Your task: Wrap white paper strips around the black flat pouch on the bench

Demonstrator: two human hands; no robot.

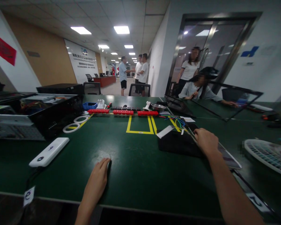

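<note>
Handling step: right hand (207, 142) grips thin panel (229, 156); wires (179, 122) at its 10 o'clock, needs clearance. Left hand (98, 175) on bench (135, 175), grip unclear.

Left of frame: open computer case (53, 115), dark side panel facing inward. Lower left: white rectangular device (49, 152), set at an angle. Upper centre-left: white rings (71, 132) laid flat, with blue tray (89, 106) behind. Centre: red strips (123, 112) arranged in a row. Right edge: white oval grille (267, 156). Upper left: red poster (4, 48). Upper right: standing person (188, 70) in a white top
</note>
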